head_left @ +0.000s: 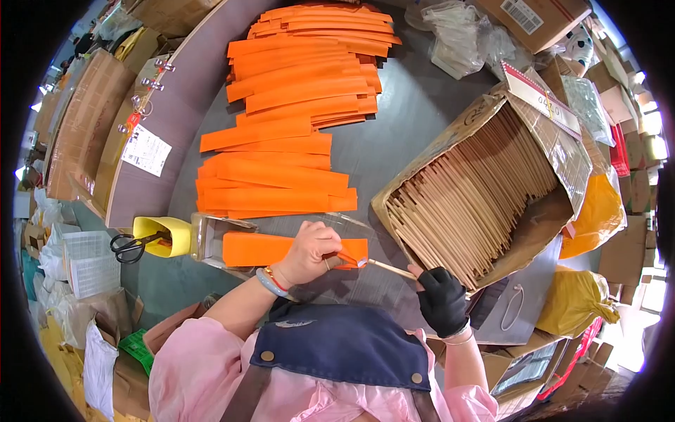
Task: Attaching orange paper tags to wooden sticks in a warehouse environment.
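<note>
My left hand [313, 252], bare with bands at the wrist, pinches a narrow piece of orange sheet near the far end of a thin wooden stick [391, 269]. In my right hand [444, 301], which wears a black fingerless glove, the stick's other end sits between thumb and fingers. Under my left hand lie flat orange strips [254, 250] in a shallow clear tray [204, 240]. Something small and whitish shows at the stick's tip, too small to name. Beyond, many more orange strips [302, 77] lie in overlapping piles on the grey table [404, 105].
An open cardboard box [422, 164] full of wooden sticks [471, 204] stands at the right. Scissors [128, 246] rest in a yellow cup [181, 236] left of the tray. Clear plastic bags [453, 39] lie at the back; a wooden board [186, 84] edges the left.
</note>
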